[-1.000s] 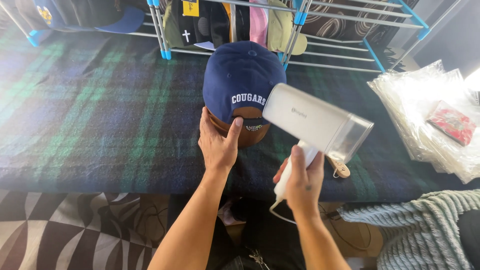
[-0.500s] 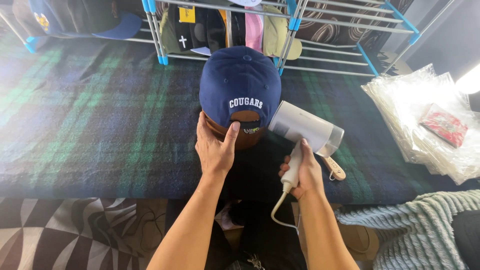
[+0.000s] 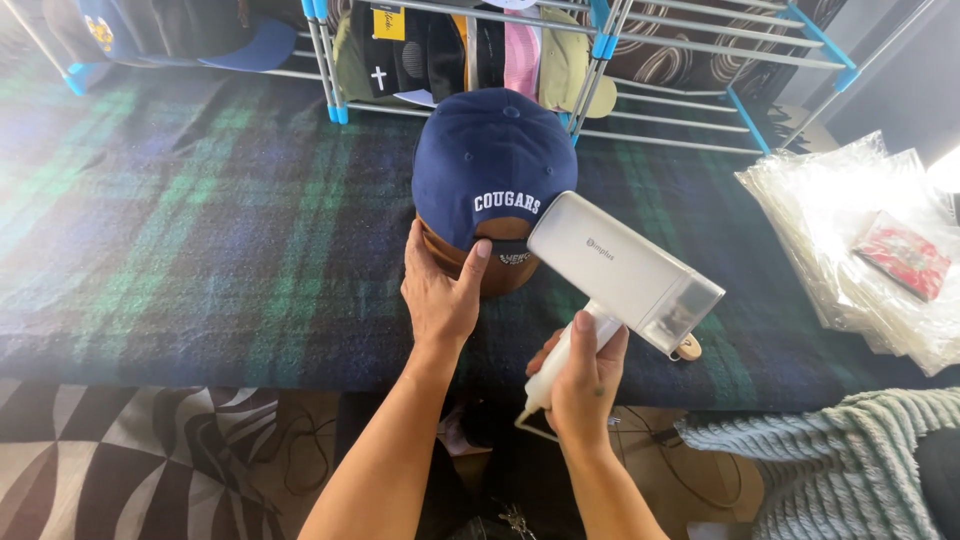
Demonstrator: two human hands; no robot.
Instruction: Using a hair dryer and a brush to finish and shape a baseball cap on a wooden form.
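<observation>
Change: the white handheld steamer has tilted since half a second ago, its clear end now lower right and its body lying across the cap's back edge.
Plaid blanket: dark blue and green, spread under everything.
Navy cap: sits on a brown rounded form on the blanket, just before the metal rack.
Right hand: fingers wrapped tight round the steamer's handle, wrist low, forearm rising from below.
Left hand: open palm pressed against the brown form beneath the cap, thumb up toward the cap's rear band.
</observation>
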